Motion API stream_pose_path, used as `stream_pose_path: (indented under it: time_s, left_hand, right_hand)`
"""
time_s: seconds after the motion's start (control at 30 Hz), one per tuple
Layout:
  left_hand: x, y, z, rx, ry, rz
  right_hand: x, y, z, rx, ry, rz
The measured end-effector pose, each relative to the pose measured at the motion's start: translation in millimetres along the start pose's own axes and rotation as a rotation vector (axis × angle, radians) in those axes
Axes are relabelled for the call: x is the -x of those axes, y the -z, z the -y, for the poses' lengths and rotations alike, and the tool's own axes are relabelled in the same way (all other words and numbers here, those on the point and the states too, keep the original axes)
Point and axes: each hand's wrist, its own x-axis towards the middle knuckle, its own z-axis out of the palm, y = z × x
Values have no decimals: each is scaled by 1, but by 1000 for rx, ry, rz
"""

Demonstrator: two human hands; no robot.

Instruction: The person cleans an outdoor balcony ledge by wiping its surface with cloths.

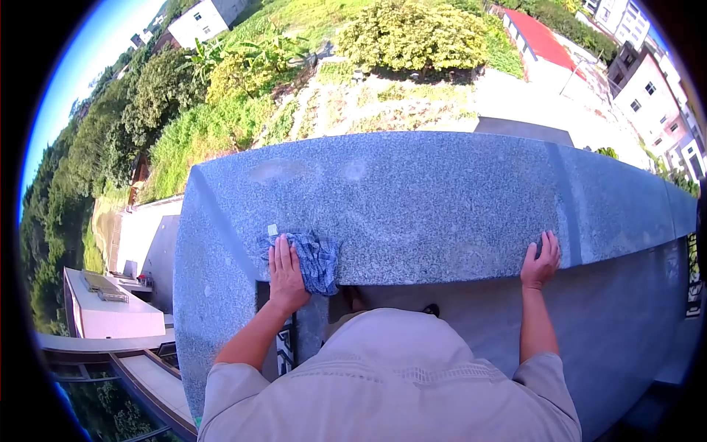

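Observation:
My left hand (287, 277) lies flat on a crumpled blue cloth (318, 262) at the near edge of a grey speckled stone ledge (412, 199). A small white tag shows at the cloth's upper left. The cloth's near end hangs over the ledge's inner edge. My right hand (541, 259) rests on the same edge farther right, close to a dark joint strip, with no object visible in it. Its fingers point away from me and some are bent over the stone.
The ledge turns a corner at the left and runs on to the far right. Beyond it is a drop to greenery, trees (412, 37), a red-roofed building (545, 44) and pale buildings. Grey floor (471, 317) lies on the near side, with a dark metal railing at lower left.

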Motion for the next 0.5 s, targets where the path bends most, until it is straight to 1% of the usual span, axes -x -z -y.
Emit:
stream_pose_path:
  time_s: [0.1,0.13,0.23,0.3,0.4,0.5]
  left_hand:
    - [-8,0,-29,104,-37,-106]
    - [-13,7,-43,154,-48,-68]
    - [-37,8,-101,62,-185,22]
    - [-56,4,-139,21,-300,22]
    - [-84,11,-184,38,-535,20]
    - [-92,1,-198,29,-557,-84]
  right_hand:
    - [0,1,1,6,7,4]
    - [0,3,0,8,17,5]
    - [0,5,5,40,0,31]
    - [-1,6,7,19,-13,47]
    - [-1,8,8,18,-16,63]
    - [1,4,2,-3,-6,53]
